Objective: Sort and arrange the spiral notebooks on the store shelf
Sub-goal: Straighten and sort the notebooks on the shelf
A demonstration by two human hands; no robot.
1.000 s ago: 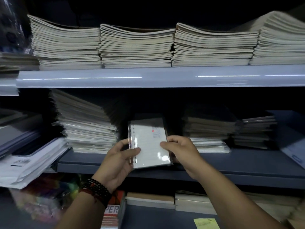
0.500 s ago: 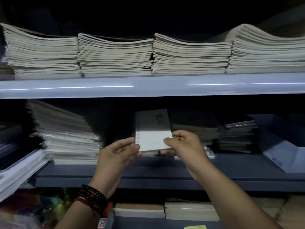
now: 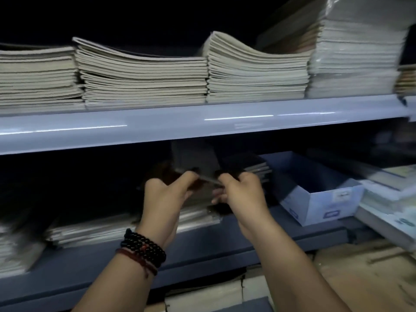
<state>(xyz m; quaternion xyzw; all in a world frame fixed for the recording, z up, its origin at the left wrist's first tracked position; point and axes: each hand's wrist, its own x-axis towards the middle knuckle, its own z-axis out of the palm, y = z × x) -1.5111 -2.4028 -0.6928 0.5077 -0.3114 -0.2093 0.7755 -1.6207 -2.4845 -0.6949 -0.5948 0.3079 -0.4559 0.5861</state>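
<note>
Grey notebook (image 3: 194, 155) pinched by curled fingers (image 3: 189, 177) of left hand (image 3: 164, 199) and right hand (image 3: 242, 194).

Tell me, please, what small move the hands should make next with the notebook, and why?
Probably lower the notebook flat onto the wrapped stack: the left hand and right hand both grip its near edge, it stands tilted up, and that stack lies just beneath the hands.

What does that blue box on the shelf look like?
The box looks like cardboard, open at the top, with dark blue inner walls and a pale blue and white outside bearing small printed labels. It stands upright but turned at an angle on the middle shelf. Whether the stacks on its right touch it is unclear.
</note>
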